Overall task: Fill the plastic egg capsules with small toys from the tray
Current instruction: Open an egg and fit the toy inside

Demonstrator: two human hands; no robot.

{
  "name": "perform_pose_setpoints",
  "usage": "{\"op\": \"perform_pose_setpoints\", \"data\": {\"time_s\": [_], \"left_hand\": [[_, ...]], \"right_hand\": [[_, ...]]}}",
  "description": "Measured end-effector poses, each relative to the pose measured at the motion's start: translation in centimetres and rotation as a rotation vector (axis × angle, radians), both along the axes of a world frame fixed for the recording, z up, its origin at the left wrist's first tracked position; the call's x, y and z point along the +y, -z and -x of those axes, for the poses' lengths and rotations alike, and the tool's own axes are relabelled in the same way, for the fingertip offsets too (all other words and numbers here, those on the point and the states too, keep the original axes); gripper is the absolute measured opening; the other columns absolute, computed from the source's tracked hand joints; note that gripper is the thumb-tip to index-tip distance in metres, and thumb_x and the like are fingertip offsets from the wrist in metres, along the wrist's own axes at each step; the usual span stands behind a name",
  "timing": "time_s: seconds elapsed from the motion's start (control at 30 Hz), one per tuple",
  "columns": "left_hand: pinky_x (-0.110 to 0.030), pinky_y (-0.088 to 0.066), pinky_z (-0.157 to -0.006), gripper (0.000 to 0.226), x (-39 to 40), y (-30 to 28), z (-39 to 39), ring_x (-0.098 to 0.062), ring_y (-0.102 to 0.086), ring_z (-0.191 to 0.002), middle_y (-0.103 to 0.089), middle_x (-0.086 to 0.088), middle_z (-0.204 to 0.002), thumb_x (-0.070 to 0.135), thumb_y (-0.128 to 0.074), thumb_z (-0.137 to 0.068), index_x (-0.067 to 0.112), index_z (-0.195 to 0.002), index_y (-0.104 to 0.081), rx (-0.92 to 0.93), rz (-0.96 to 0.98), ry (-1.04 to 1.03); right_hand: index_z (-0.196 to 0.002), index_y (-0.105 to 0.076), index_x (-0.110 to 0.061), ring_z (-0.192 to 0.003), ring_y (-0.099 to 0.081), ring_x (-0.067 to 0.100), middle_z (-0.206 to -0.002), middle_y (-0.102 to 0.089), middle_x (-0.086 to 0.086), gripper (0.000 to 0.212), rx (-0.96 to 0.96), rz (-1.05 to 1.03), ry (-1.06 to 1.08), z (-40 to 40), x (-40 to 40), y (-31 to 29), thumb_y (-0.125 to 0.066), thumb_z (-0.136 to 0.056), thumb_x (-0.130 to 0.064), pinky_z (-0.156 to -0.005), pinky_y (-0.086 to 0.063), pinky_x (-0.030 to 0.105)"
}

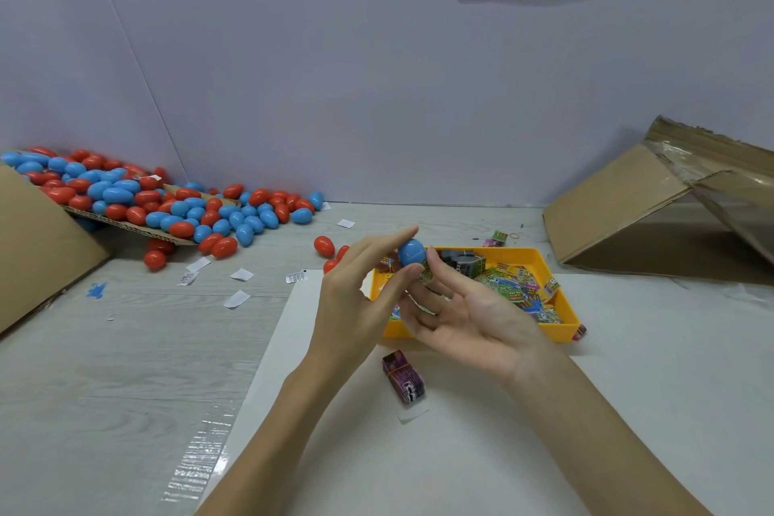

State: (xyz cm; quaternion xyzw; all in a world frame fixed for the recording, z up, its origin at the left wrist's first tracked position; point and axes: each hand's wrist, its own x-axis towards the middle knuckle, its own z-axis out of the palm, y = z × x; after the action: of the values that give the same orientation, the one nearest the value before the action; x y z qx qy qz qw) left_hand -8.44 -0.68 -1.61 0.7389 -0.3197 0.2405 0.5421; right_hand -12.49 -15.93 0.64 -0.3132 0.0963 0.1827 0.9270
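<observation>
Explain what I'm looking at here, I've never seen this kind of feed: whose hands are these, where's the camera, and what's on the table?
There is no machine here. A person works with bare hands, and the single picture comes from a wide-angle camera on their head, looking forward and down.

The left hand and right hand meet over a yellow tray. Between their fingertips they hold a blue egg capsule; a small printed packet is tucked just under it in the right hand's fingers. Whether the capsule is fully closed I cannot tell.

The tray holds many small printed toy packets. In front of it a purple banded bundle lies on a white sheet. At far left a pile of red and blue egg capsules spills off cardboard. An open cardboard box lies at right.
</observation>
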Motion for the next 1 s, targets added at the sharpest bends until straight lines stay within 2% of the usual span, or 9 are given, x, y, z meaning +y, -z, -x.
{"op": "perform_pose_setpoints", "data": {"time_s": [0.23, 0.4, 0.6, 0.8, 0.9, 1.0], "left_hand": [[-0.021, -0.049, -0.094, 0.031, -0.18, 0.38, -0.26, -0.02, -0.065, -0.108, -0.069, 0.005, -0.118, 0.015, -0.067, -0.097, 0.015, -0.127, -0.072, 0.014, -0.004, 0.008], [-0.021, -0.049, -0.094, 0.025, -0.48, 0.79, -0.35, -0.021, -0.067, -0.114, -0.072, 0.005, -0.115, 0.007, -0.064, -0.1, 0.014, -0.121, -0.076, 0.03, 0.038, 0.023], [-0.024, -0.051, -0.094, 0.024, -0.8, 0.62, -0.29, -0.024, -0.067, -0.116, -0.074, 0.008, -0.118, 0.02, -0.062, -0.101, 0.021, -0.121, -0.075, 0.14, 0.137, 0.057], [-0.027, -0.051, -0.097, 0.025, -0.57, 0.71, -0.35, -0.027, -0.065, -0.117, -0.075, 0.007, -0.115, 0.023, -0.064, -0.099, 0.023, -0.121, -0.076, 0.182, 0.168, 0.073], [-0.029, -0.051, -0.098, 0.025, -0.54, 0.69, -0.42, -0.027, -0.064, -0.117, -0.075, 0.008, -0.114, 0.025, -0.065, -0.098, 0.025, -0.12, -0.077, 0.202, 0.174, 0.072], [-0.028, -0.052, -0.098, 0.026, -0.63, 0.44, -0.27, -0.023, -0.066, -0.116, -0.076, 0.008, -0.113, 0.026, -0.066, -0.097, 0.022, -0.119, -0.077, 0.258, 0.21, 0.094]], "right_hand": [[-0.099, -0.082, -0.005, -0.089, -0.077, 0.022, -0.105, -0.078, 0.009, 0.032, 0.041, 0.006, -0.019, 0.2, 0.36, -0.08, -0.082, -0.079, -0.029, -0.084, -0.058, 0.034], [-0.099, -0.08, -0.005, -0.103, -0.068, 0.025, -0.103, -0.076, 0.008, 0.037, 0.076, 0.0, -0.037, 0.38, 0.69, -0.27, -0.085, -0.073, -0.031, -0.088, -0.055, 0.034], [-0.13, -0.069, -0.005, -0.101, -0.071, 0.022, -0.12, -0.074, 0.01, 0.057, 0.033, 0.038, -0.024, 0.34, 0.47, -0.36, -0.078, -0.085, -0.037, -0.091, -0.055, 0.032], [-0.132, -0.065, -0.004, -0.095, -0.077, 0.025, -0.112, -0.076, 0.015, 0.053, 0.01, 0.054, 0.03, 0.31, 0.37, -0.33, -0.076, -0.088, -0.031, -0.093, -0.055, 0.033], [-0.123, -0.067, -0.007, -0.102, -0.076, 0.024, -0.113, -0.076, 0.015, 0.041, -0.05, 0.133, 0.054, 0.37, 0.34, -0.27, -0.073, -0.092, -0.034, -0.09, -0.055, 0.032], [-0.12, -0.069, -0.007, -0.101, -0.077, 0.024, -0.108, -0.078, 0.014, 0.042, -0.164, 0.396, 0.156, 0.34, 0.77, 0.1, -0.066, -0.096, -0.04, -0.079, -0.059, 0.027]]}}
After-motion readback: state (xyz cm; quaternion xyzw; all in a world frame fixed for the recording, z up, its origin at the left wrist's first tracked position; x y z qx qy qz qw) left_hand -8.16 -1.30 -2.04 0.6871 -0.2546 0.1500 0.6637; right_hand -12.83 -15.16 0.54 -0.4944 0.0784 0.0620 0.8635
